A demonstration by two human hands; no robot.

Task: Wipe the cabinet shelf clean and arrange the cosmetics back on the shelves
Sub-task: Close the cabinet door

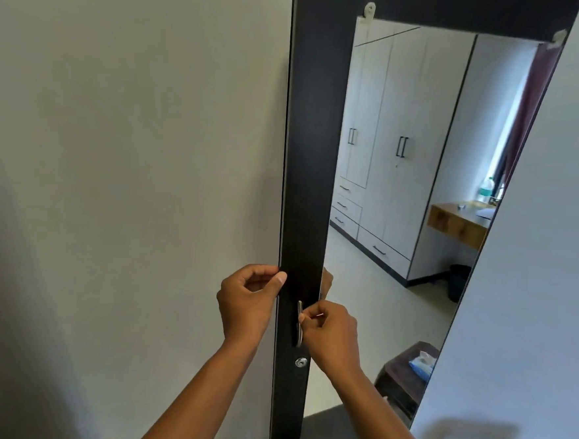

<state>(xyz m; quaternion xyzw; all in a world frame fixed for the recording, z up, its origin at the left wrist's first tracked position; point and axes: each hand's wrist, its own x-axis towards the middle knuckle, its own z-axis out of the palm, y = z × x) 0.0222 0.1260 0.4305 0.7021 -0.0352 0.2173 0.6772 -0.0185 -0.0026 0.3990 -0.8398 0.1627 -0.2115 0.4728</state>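
The left hand (248, 302) pinched the mirrored cabinet door (306, 186) at its edge; the right hand (330, 332) gripped its metal handle (298, 323). Rigid and probably heavy, the door seemed best pulled by the handle.

We were in a home bedroom; the mirror (403, 193) on a dark cabinet door (308, 152) reflected white wardrobes (389, 140), a wall-mounted wooden desk (459, 224) and a curtain (533, 99). The walls (132, 139) were plain.
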